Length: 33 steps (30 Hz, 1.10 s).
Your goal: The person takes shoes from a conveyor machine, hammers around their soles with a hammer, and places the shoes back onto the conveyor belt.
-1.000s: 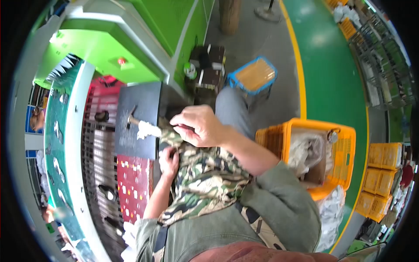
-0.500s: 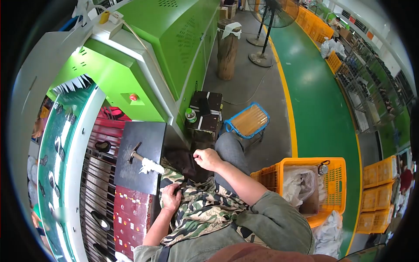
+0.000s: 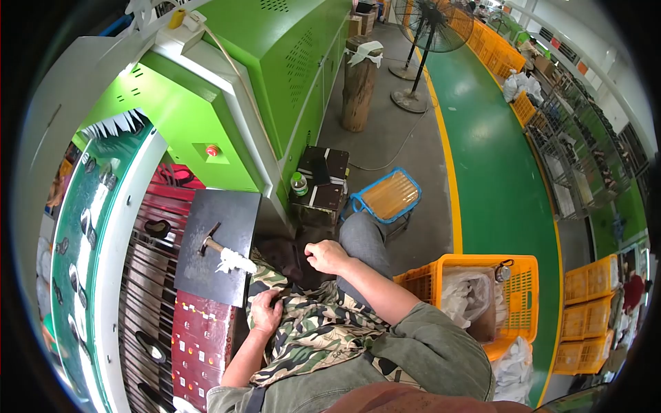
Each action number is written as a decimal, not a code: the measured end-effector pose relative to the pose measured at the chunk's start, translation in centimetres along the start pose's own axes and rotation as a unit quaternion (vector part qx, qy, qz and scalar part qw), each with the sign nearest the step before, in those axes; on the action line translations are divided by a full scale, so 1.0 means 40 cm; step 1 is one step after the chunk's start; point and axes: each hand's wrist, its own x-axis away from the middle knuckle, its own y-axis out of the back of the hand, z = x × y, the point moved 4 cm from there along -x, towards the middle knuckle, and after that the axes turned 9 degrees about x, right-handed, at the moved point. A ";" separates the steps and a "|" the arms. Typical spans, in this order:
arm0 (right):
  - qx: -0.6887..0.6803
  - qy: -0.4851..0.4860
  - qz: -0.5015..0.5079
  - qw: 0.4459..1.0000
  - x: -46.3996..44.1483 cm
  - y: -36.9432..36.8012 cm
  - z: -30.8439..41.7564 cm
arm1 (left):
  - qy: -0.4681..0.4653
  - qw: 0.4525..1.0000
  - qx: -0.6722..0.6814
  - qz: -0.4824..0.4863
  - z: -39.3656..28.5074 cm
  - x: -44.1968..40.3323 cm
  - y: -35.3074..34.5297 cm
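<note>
My left hand (image 3: 265, 313) rests on the camouflage apron (image 3: 323, 323) over my lap, its fingers loosely bent and holding nothing visible. Over by my right knee, my right hand (image 3: 327, 257) is closed with its fingers curled in; nothing shows in it. A hammer (image 3: 212, 241) with white cloth (image 3: 235, 261) wrapped round its handle lies on the black board (image 3: 206, 275) beside my left hand. Neither hand touches the hammer. The board sits on a dark red patterned box (image 3: 201, 337).
At left, a green conveyor (image 3: 76, 227) carries several shoe parts beside a metal roller rack (image 3: 138, 303). A green machine (image 3: 206, 124) stands ahead. A blue-framed stool (image 3: 389, 195), a wooden log (image 3: 359, 89), a fan (image 3: 430, 27) and a yellow crate (image 3: 520, 289) with plastic bags are around me.
The view has shifted slightly, so the surroundings sit a little differently in the frame. Both hands keep nearly the same pose, and the hammer stays on the board.
</note>
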 end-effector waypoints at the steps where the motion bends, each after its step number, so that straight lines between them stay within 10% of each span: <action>1: -0.002 -0.001 0.004 1.000 0.001 -0.002 -0.001 | -0.001 1.000 -0.001 0.000 0.001 0.000 0.000; 23: -0.098 0.014 -0.078 0.992 -0.004 0.024 0.010 | 0.003 1.000 0.002 -0.004 0.007 0.005 0.000; 32: -0.290 0.292 -0.477 0.777 0.086 0.699 0.365 | -0.008 1.000 0.025 -0.013 0.018 0.003 0.002; 33: -0.174 0.290 -0.455 0.824 0.143 0.788 0.420 | -0.008 1.000 0.024 -0.012 0.018 0.003 0.001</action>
